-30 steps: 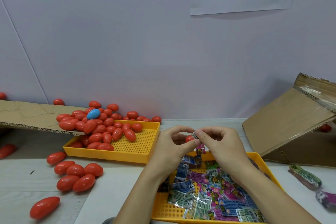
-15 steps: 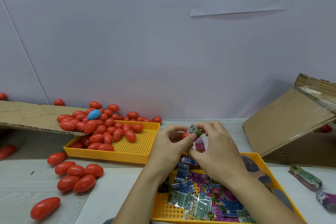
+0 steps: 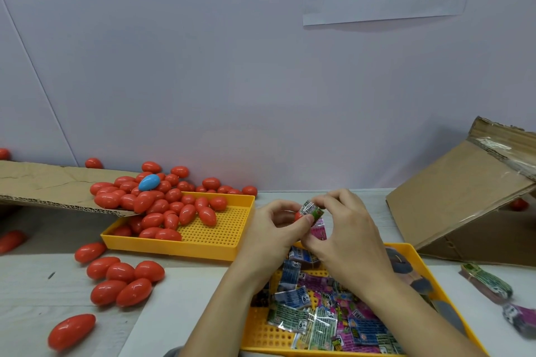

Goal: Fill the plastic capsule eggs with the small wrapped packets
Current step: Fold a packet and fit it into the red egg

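My left hand [image 3: 274,233] grips a red capsule egg half [image 3: 298,215], mostly hidden by its fingers. My right hand [image 3: 345,240] pinches a small green-and-white wrapped packet [image 3: 311,209] against the egg's opening. Below both hands a yellow tray [image 3: 262,336] holds several colourful wrapped packets [image 3: 307,319]. A second yellow tray [image 3: 220,243] to the left holds a heap of red capsule eggs [image 3: 162,206] with one blue egg [image 3: 149,182] on top.
Loose red eggs [image 3: 124,281] lie on the table at the left, one [image 3: 71,331] near the front edge. A cardboard flap [image 3: 43,185] slopes into the left tray. A tilted cardboard box [image 3: 464,200] stands at the right, with loose packets [image 3: 487,284] beside it.
Both hands have shifted slightly right and up over the packet tray. The right hand has turned over the packet and presses it at the egg half.
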### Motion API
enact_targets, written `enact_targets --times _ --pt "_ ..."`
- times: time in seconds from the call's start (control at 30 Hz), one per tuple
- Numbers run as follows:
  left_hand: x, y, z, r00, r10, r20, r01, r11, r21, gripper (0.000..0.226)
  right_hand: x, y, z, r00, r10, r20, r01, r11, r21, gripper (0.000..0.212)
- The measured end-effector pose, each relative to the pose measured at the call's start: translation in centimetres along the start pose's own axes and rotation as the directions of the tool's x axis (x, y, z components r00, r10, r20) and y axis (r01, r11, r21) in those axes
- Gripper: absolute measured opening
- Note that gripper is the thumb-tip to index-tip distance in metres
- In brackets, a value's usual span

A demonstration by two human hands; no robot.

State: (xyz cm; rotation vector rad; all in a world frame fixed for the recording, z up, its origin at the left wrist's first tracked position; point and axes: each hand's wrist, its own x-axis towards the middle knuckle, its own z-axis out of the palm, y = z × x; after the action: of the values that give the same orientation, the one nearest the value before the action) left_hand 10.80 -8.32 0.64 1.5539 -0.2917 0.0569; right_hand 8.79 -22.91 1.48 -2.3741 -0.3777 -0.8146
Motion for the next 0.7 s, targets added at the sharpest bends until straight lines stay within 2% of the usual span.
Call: enact_targets --times 0.1,0.17,0.27,0.47,0.7 --pt "-0.16 0.09 0.10 0.999 -0.026 0.043 0.028 0.998 -0.054 0.021 0.05 -0.10 0.01 0.999 -0.038 0.030 0.037 0.999 0.033 0.044" --pt "-0.23 0.08 0.11 0.996 -0.009 0.094 0.011 1.000 -0.018 0.028 0.01 -0.15 0.03 0.997 -0.061 0.053 0.059 0.997 0.041 0.044" --pt "-0.45 0.51 0.07 0.988 0.037 0.147 -0.045 0.998 0.047 0.010 -0.08 -0.26 0.13 0.993 -0.093 0.073 0.089 0.994 0.063 0.043" --pt "-0.42 0.54 0.14 0.989 0.001 0.151 -0.018 0.993 0.113 0.017 0.00 -0.39 0.06 0.991 -0.108 0.078 0.099 0.989 0.110 0.044" --pt "-0.49 0.76 0.12 0.987 -0.039 0.156 0.024 0.995 0.094 0.015 0.05 -0.31 -0.29 0.989 -0.110 0.097 0.089 0.976 0.198 0.043"
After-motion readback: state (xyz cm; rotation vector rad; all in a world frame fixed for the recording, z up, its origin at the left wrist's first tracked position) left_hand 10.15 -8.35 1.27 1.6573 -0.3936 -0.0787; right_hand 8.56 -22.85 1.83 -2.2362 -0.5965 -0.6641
